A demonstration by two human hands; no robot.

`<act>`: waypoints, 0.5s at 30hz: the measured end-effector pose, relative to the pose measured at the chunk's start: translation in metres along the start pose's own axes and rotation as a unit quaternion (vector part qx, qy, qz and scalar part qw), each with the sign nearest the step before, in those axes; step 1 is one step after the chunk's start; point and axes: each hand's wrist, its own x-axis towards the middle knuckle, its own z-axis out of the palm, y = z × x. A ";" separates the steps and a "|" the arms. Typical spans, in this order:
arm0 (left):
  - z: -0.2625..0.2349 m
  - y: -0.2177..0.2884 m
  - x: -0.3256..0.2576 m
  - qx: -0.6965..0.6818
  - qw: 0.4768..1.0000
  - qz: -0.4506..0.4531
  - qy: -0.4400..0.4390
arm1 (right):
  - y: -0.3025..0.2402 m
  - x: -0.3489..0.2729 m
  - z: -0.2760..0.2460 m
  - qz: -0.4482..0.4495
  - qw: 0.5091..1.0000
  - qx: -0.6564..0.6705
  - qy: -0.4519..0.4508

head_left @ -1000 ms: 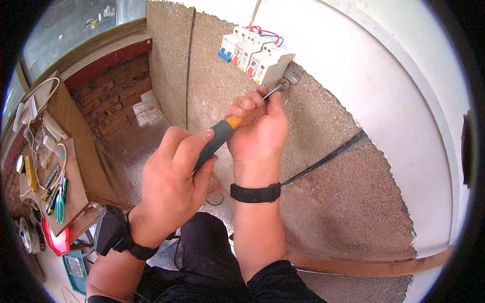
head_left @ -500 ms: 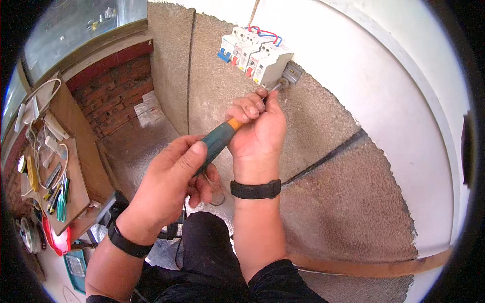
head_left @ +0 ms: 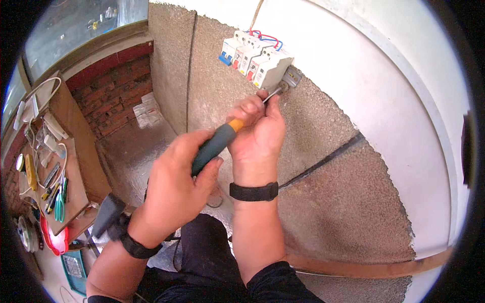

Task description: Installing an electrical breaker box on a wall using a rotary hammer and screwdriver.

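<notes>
My left hand (head_left: 174,177) is closed around the dark green handle of a screwdriver (head_left: 214,147) with a yellow collar. Farther along the tool, my right hand (head_left: 258,136) pinches the thin metal shaft between thumb and fingers. The tip points up and right to a small round metal piece (head_left: 284,87) on the wall. Just above sits a row of white circuit breakers (head_left: 275,70) with blue and red levers. A grey metal rail end (head_left: 292,77) sticks out at the row's right, and red and blue wires (head_left: 268,38) loop over its top.
At left, a wooden board (head_left: 76,199) carries green-handled scissors (head_left: 59,208), a yellow tool (head_left: 31,171) and white cables. Below it are a red tray (head_left: 54,237) and a teal basket (head_left: 74,270). A wooden strip (head_left: 364,270) crosses the lower wall.
My left hand has turned on the handle: its thumb has swung from the top to the underside. The dark device on my left wrist has tilted up. My right hand stays nearly in place.
</notes>
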 end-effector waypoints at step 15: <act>0.000 0.008 0.003 -0.029 0.999 -0.011 -0.011 | -0.006 0.003 -0.007 -0.004 1.000 0.014 0.006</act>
